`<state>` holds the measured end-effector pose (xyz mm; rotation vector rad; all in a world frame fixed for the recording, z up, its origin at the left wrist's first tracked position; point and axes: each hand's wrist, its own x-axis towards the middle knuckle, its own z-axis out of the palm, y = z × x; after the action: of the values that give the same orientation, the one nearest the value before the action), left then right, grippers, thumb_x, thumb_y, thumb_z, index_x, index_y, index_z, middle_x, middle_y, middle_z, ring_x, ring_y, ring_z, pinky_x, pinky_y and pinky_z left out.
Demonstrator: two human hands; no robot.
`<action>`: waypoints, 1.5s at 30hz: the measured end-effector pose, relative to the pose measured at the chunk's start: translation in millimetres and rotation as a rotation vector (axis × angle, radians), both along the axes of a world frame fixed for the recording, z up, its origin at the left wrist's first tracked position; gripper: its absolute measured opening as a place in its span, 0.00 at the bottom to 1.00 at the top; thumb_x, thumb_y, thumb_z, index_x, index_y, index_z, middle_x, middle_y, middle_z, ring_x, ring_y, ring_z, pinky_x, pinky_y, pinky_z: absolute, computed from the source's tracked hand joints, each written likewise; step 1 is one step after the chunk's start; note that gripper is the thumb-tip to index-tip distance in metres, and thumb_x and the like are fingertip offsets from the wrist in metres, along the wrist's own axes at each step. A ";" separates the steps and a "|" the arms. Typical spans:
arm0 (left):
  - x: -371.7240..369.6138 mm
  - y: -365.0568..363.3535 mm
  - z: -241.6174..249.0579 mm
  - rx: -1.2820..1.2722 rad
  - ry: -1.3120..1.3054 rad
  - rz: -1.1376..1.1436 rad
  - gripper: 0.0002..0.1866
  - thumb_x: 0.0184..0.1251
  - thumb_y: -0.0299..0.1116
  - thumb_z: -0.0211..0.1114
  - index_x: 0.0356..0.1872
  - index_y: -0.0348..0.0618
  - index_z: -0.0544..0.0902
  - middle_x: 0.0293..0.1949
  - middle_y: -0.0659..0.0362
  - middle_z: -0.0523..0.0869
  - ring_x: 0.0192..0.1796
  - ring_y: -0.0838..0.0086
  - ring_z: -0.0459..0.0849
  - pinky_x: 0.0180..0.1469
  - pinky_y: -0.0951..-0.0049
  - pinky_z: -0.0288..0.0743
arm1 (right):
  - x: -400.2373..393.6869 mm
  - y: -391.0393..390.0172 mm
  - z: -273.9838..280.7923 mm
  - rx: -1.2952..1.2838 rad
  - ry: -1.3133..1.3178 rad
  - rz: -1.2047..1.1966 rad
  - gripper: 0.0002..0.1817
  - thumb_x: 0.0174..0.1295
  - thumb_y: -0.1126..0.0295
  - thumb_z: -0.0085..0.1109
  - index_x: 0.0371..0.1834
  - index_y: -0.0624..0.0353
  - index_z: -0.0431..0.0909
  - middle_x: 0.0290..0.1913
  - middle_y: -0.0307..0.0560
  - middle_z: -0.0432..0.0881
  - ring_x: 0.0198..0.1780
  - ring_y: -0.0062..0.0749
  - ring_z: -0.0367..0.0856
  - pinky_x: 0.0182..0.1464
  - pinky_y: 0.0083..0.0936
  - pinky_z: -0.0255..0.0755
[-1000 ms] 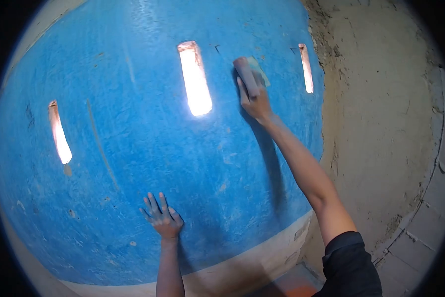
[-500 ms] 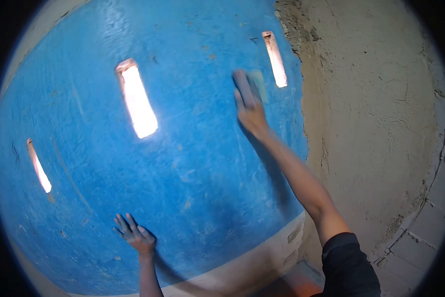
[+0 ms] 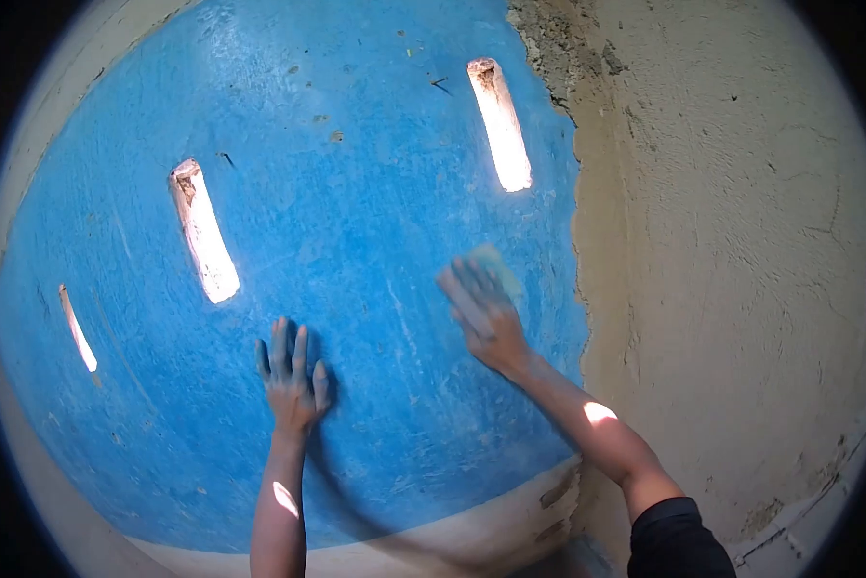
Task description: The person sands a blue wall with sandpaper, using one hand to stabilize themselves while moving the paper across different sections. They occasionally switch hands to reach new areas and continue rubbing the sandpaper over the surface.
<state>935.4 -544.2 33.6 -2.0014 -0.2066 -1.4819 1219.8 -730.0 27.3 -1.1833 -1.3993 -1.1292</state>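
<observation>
My right hand [image 3: 493, 323] presses a pale greenish sheet [image 3: 497, 267], which looks like sandpaper, against the blue wall [image 3: 375, 222]. Its fingers lie over the sheet and are smeared by motion, so the grip is only partly visible. Lower and to the left, my left hand [image 3: 291, 385] has its fingers spread and holds nothing. It is at the wall, with its shadow just beside it. Bluish dust covers the fingers of this hand.
Bright narrow slots pierce the wall: one upper right [image 3: 500, 125], one left of centre [image 3: 204, 231], one far left [image 3: 78, 329]. A rough broken plaster edge [image 3: 568, 67] meets the bare beige wall [image 3: 732, 270] on the right. Pale wall [image 3: 452, 525] runs below the blue.
My right hand has moved down the wall with the sheet. My left hand has moved up and slightly right, fingers now pointing upward. The view has shifted, and sunlight spots show on both forearms.
</observation>
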 end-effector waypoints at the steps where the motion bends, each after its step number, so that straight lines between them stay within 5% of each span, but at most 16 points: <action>1: 6.5 -0.8 0.0 0.023 0.011 0.061 0.30 0.74 0.42 0.53 0.73 0.39 0.64 0.73 0.40 0.64 0.74 0.46 0.63 0.76 0.44 0.47 | -5.3 -0.1 17.5 0.093 0.057 0.054 0.27 0.68 0.75 0.51 0.72 0.52 0.69 0.72 0.51 0.70 0.74 0.47 0.66 0.73 0.45 0.60; 5: 13.1 -41.8 -11.0 -0.304 -0.020 -0.162 0.37 0.73 0.46 0.56 0.75 0.34 0.58 0.73 0.41 0.63 0.76 0.50 0.61 0.77 0.46 0.46 | -24.0 -1.0 12.2 -0.298 0.514 0.523 0.18 0.71 0.66 0.55 0.61 0.61 0.77 0.56 0.52 0.83 0.58 0.40 0.81 0.59 0.32 0.73; 7: 32.8 -85.5 -9.6 -0.690 0.022 -0.744 0.47 0.65 0.52 0.68 0.75 0.32 0.56 0.74 0.42 0.63 0.75 0.52 0.62 0.75 0.56 0.56 | -44.6 -5.1 -10.1 -0.186 0.379 0.715 0.17 0.71 0.62 0.58 0.53 0.64 0.79 0.45 0.50 0.86 0.48 0.33 0.84 0.49 0.27 0.75; 10: 36.0 -135.8 7.8 -0.916 0.320 -0.489 0.46 0.57 0.49 0.76 0.70 0.31 0.65 0.65 0.44 0.76 0.67 0.57 0.74 0.67 0.57 0.68 | -65.4 -23.3 -41.4 -0.299 0.692 0.880 0.19 0.69 0.57 0.62 0.44 0.66 0.82 0.32 0.44 0.86 0.35 0.24 0.83 0.38 0.24 0.75; 13: 39.1 -161.1 16.2 -1.418 0.309 -0.613 0.44 0.61 0.55 0.73 0.70 0.35 0.67 0.57 0.48 0.82 0.58 0.65 0.81 0.61 0.63 0.74 | -68.3 -16.2 -56.5 -0.203 0.712 0.930 0.21 0.67 0.54 0.64 0.42 0.66 0.81 0.32 0.45 0.85 0.37 0.24 0.82 0.40 0.26 0.76; 19: 39.9 -166.9 42.9 -1.535 0.577 -0.413 0.31 0.64 0.55 0.70 0.54 0.34 0.83 0.44 0.54 0.88 0.48 0.72 0.85 0.51 0.69 0.78 | -79.4 -10.2 -56.8 0.003 0.751 0.831 0.21 0.72 0.54 0.55 0.45 0.66 0.78 0.36 0.46 0.83 0.38 0.28 0.81 0.41 0.30 0.74; 21: 31.0 -186.2 94.0 -1.309 0.672 -0.249 0.28 0.66 0.55 0.68 0.50 0.37 0.86 0.42 0.57 0.89 0.48 0.73 0.85 0.53 0.70 0.78 | -70.9 -10.4 -59.7 0.005 0.641 0.793 0.20 0.74 0.56 0.52 0.48 0.66 0.76 0.40 0.49 0.81 0.41 0.34 0.80 0.45 0.34 0.72; 23: 27.9 -180.3 139.4 -1.085 0.492 -0.490 0.22 0.74 0.48 0.62 0.56 0.39 0.83 0.49 0.55 0.88 0.50 0.71 0.86 0.58 0.69 0.76 | -52.7 -12.3 -67.1 0.095 0.586 0.630 0.23 0.75 0.52 0.48 0.50 0.66 0.74 0.44 0.53 0.78 0.45 0.39 0.78 0.50 0.37 0.71; 25: 31.6 -141.0 204.4 -0.289 0.183 -0.381 0.16 0.73 0.36 0.60 0.56 0.37 0.82 0.42 0.48 0.89 0.44 0.61 0.88 0.46 0.62 0.80 | -39.7 -21.8 -98.8 0.228 0.685 0.316 0.26 0.76 0.49 0.45 0.52 0.66 0.72 0.52 0.58 0.73 0.54 0.46 0.73 0.58 0.42 0.66; 26: 23.9 -101.8 256.5 -0.085 0.076 0.138 0.12 0.72 0.30 0.57 0.49 0.34 0.82 0.37 0.39 0.86 0.40 0.47 0.87 0.41 0.56 0.78 | -36.7 -26.0 -119.6 0.277 0.767 0.147 0.26 0.76 0.49 0.45 0.54 0.66 0.71 0.58 0.60 0.70 0.61 0.50 0.69 0.63 0.47 0.62; 27: 36.0 -115.5 286.1 0.094 -0.090 -0.016 0.10 0.71 0.28 0.55 0.41 0.31 0.81 0.34 0.35 0.83 0.39 0.39 0.82 0.40 0.49 0.75 | -34.4 -27.6 -145.6 0.261 0.808 0.019 0.28 0.75 0.49 0.46 0.61 0.66 0.67 0.65 0.61 0.63 0.67 0.55 0.61 0.67 0.51 0.56; 31: 74.1 -84.8 380.9 -0.044 -0.115 0.270 0.14 0.72 0.35 0.56 0.47 0.33 0.81 0.39 0.37 0.85 0.43 0.41 0.84 0.46 0.48 0.77 | -25.8 -17.2 -227.9 0.081 0.949 -0.335 0.38 0.74 0.51 0.46 0.78 0.64 0.47 0.79 0.65 0.41 0.79 0.66 0.38 0.75 0.65 0.36; 34: 133.7 -59.7 361.8 -0.067 -0.251 0.009 0.27 0.75 0.45 0.52 0.67 0.40 0.72 0.58 0.34 0.79 0.61 0.40 0.77 0.64 0.51 0.72 | -15.8 -4.2 -268.1 -0.125 1.048 -0.282 0.45 0.74 0.47 0.43 0.80 0.63 0.35 0.81 0.67 0.32 0.80 0.68 0.28 0.74 0.69 0.26; 36: 162.0 -72.0 335.2 0.101 -0.245 0.124 0.33 0.77 0.50 0.45 0.80 0.65 0.49 0.72 0.37 0.65 0.73 0.38 0.62 0.75 0.53 0.57 | -10.5 -7.3 -275.1 -0.198 1.063 -0.240 0.46 0.73 0.46 0.42 0.80 0.64 0.33 0.81 0.67 0.29 0.80 0.68 0.24 0.73 0.70 0.23; 41: 180.6 -81.3 331.2 0.114 -0.217 0.152 0.27 0.78 0.46 0.42 0.77 0.65 0.61 0.75 0.55 0.65 0.79 0.49 0.54 0.79 0.48 0.42 | -4.2 -10.1 -280.9 -0.258 1.047 -0.183 0.47 0.73 0.47 0.43 0.80 0.66 0.30 0.81 0.67 0.26 0.79 0.70 0.20 0.73 0.71 0.20; 45: 167.0 -91.6 272.5 0.332 0.135 0.112 0.28 0.74 0.37 0.52 0.75 0.66 0.65 0.75 0.60 0.66 0.77 0.58 0.63 0.78 0.49 0.47 | -5.2 -9.6 -280.0 -0.161 0.929 -0.290 0.46 0.73 0.49 0.44 0.80 0.67 0.33 0.81 0.68 0.29 0.80 0.70 0.24 0.74 0.70 0.22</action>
<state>1102.4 -635.7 306.2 -1.7820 -0.0136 -1.2167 1214.6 -739.7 -252.7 -1.7556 -0.6121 -0.4992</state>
